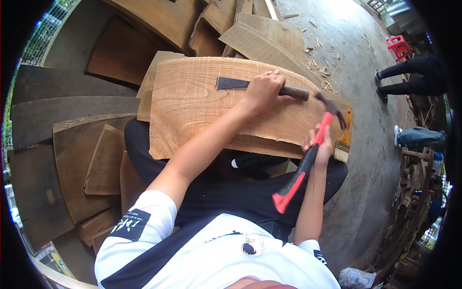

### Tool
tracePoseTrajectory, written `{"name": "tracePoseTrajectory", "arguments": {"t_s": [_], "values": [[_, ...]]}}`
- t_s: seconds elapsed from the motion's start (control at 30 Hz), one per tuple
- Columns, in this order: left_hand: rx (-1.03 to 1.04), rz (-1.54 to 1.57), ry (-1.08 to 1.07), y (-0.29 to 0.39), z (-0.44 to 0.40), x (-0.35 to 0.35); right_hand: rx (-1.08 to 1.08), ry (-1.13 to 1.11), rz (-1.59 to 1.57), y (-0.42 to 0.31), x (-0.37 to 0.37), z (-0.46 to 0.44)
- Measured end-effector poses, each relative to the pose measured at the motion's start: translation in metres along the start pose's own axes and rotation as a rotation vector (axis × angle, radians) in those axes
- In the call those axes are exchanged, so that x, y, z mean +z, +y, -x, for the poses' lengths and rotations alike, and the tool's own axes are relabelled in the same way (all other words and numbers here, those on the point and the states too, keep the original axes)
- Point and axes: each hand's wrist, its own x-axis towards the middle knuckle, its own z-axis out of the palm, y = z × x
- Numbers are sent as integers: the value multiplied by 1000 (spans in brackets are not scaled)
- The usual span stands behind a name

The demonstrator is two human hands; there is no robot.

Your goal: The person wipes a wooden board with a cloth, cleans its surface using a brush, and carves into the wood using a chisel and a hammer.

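Note:
My left hand [263,90] is wrapped round a chisel [233,84] lying low over a wide wooden board [197,103]. The chisel's broad dark blade points left and its wooden handle sticks out to the right of my fist. In my right hand [323,147] is a claw hammer [302,168] with a red and black handle. Its slightly blurred head is up near the butt of the chisel handle; whether they touch I cannot tell. The board rests across my lap, its grain showing. A flat brush [343,137] with a yellow handle lies at the board's right end.
Several wooden boards [96,166] lean and lie at my left, with more planks [264,41] beyond my lap. Wood chips [321,72] litter the concrete floor [358,58]. On the right are a red stool [398,47], a person's dark-trousered legs [409,70] and heaped wood scraps [409,192].

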Motion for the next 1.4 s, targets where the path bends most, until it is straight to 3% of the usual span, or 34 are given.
{"name": "tracePoseTrajectory", "arguments": {"t_s": [0.07, 0.17, 0.23, 0.37, 0.5, 0.63, 0.7, 0.8, 0.83, 0.9, 1.03, 1.17, 1.23, 1.4], "values": [[27, 23, 21, -3, -1, 1, 67, -90, 82, -3, -20, -8], [5, 36, 0, -4, -1, 2, 36, -155, -114, -10, -34, -10], [-27, 34, -25, -2, 1, 0, -1, 6, -23, -6, -18, -5], [23, -17, 13, -3, 0, 2, 11, -143, 176, -10, -30, -6], [96, 50, 41, 3, -4, -11, -107, 78, 123, 0, -21, -9], [-6, 100, -15, 11, -18, -47, -72, -43, 160, -1, -38, -9], [104, 171, 297, 2, -22, -69, -71, -23, 223, -2, -33, -6], [-41, 409, 584, -18, -24, -109, -82, 8, 308, -3, -22, -7], [-46, 683, 697, -29, -23, -117, -81, 24, 332, -3, -20, -7], [-82, 1061, 685, -60, -12, -142, -83, 28, 333, -4, -17, -8], [-473, 1234, 866, -65, 2, -175, -68, 41, 335, -2, -19, -8], [-503, 1074, 1007, -66, 3, -193, -80, 46, 363, -3, -15, -7], [-417, 1088, 980, -69, 7, -199, -90, 43, 375, -3, -16, -8], [-583, 1307, 1033, -108, 40, -183, -79, 54, 364, -3, -15, -8]]}}
